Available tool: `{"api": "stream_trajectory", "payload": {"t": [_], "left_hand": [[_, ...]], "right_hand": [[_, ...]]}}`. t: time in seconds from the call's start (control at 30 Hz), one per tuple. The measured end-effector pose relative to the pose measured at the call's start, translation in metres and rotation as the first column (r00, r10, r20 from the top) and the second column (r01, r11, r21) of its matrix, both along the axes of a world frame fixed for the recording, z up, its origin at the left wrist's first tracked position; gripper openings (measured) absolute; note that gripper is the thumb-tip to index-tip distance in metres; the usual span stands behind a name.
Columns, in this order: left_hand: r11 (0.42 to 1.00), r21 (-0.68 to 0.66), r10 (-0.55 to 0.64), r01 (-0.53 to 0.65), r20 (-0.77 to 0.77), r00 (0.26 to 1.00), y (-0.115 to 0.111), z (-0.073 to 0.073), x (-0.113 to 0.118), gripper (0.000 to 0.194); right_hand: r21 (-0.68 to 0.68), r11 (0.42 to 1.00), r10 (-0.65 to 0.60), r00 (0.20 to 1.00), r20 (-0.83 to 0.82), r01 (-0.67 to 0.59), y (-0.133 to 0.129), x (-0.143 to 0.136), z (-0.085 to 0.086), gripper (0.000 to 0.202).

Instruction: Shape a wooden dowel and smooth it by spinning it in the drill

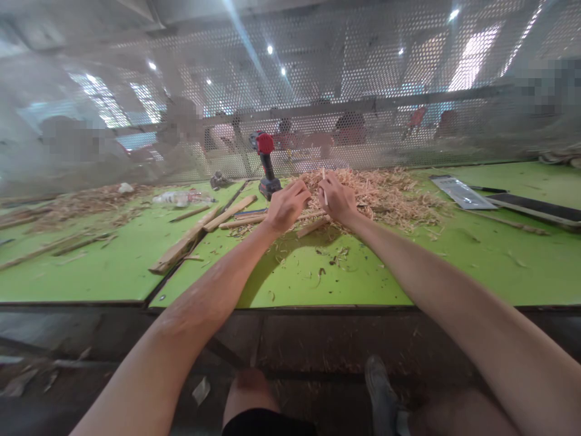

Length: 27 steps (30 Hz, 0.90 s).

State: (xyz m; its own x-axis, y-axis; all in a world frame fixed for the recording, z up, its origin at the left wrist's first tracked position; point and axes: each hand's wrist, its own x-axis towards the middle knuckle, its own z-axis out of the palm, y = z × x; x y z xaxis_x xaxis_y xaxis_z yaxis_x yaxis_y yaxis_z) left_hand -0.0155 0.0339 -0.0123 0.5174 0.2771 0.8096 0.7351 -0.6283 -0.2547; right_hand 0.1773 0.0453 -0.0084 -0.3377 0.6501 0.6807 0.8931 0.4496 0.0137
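Both arms reach out over the green table (290, 284). My right hand (338, 195) is closed around a thin pale stick (324, 184), which stands roughly upright between its fingers. Just beside it, my left hand (288, 206) has its fingers curled together; anything in them is hidden. Behind and under the hands spreads a heap of curled wood shavings (390, 197). A short piece of wood (314, 226) lies on the table below my right hand. Close to my left hand stands a red and black cordless drill (267, 163), resting on its battery.
Wooden strips (186, 242) lie to the left, near a seam in the tabletop. Beyond them is a clear plastic bottle (184, 198). On the right are a flat plastic packet (460, 191) and a dark flat block (540, 207). A perforated metal screen (308, 91) closes off the back.
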Motion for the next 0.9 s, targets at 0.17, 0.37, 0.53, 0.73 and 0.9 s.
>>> {"api": "stream_trajectory", "payload": {"t": [0.17, 0.37, 0.53, 0.73, 0.9], "left_hand": [[1.000, -0.012, -0.025, 0.025, 0.029, 0.999, 0.0003, -0.0004, 0.0000, 0.024], [0.999, -0.017, -0.030, 0.030, 0.035, 0.999, -0.0012, 0.0004, -0.0007, 0.023], [0.999, -0.036, -0.018, 0.019, 0.034, 0.999, -0.0001, 0.0003, -0.0017, 0.021], [0.999, -0.052, -0.003, 0.005, 0.031, 1.000, 0.0013, -0.0010, -0.0025, 0.021], [0.999, -0.043, -0.016, 0.017, 0.041, 0.999, 0.0042, -0.0035, -0.0023, 0.023]], "right_hand": [[-0.004, 1.000, 0.008, 1.000, -0.007, -0.008, 0.0014, 0.0003, -0.0013, 0.032], [-0.023, 1.000, 0.010, 1.000, -0.013, -0.010, -0.0019, 0.0006, 0.0000, 0.033], [-0.028, 1.000, 0.007, 1.000, -0.011, -0.007, -0.0017, 0.0005, 0.0001, 0.034], [-0.025, 1.000, -0.001, 1.000, -0.012, 0.000, 0.0014, 0.0015, -0.0022, 0.034], [-0.019, 1.000, -0.001, 1.000, -0.015, 0.001, 0.0003, 0.0016, -0.0020, 0.033]]}}
